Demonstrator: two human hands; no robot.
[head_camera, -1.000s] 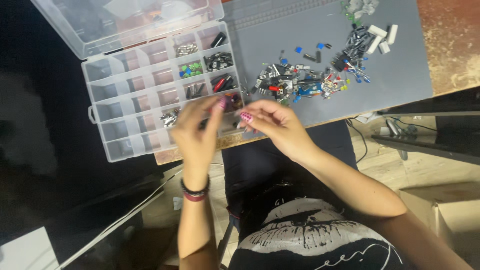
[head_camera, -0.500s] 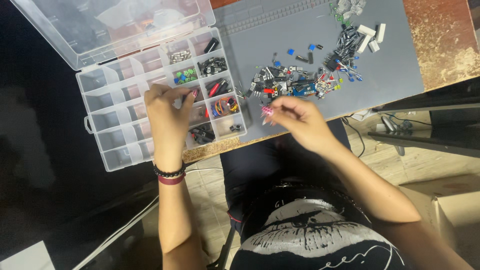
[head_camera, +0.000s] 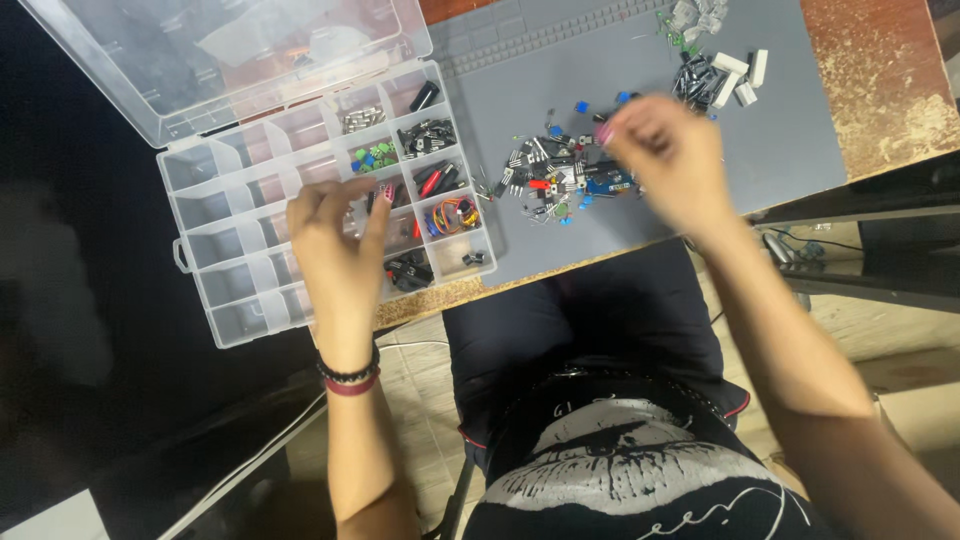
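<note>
The left hand (head_camera: 340, 235) hovers over the clear compartment box (head_camera: 215, 255), fingers loosely spread, holding nothing visible. The right hand (head_camera: 665, 160), blurred, grip unclear, reaches the pile of small parts (head_camera: 550, 180) on the grey mat (head_camera: 780, 130). Several compartments hold sorted parts; many remain loose.

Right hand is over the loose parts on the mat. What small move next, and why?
Probably lower the right hand and pinch one piece from the pile of small parts just beneath it: the left hand already rests over the open compartment box.
</note>
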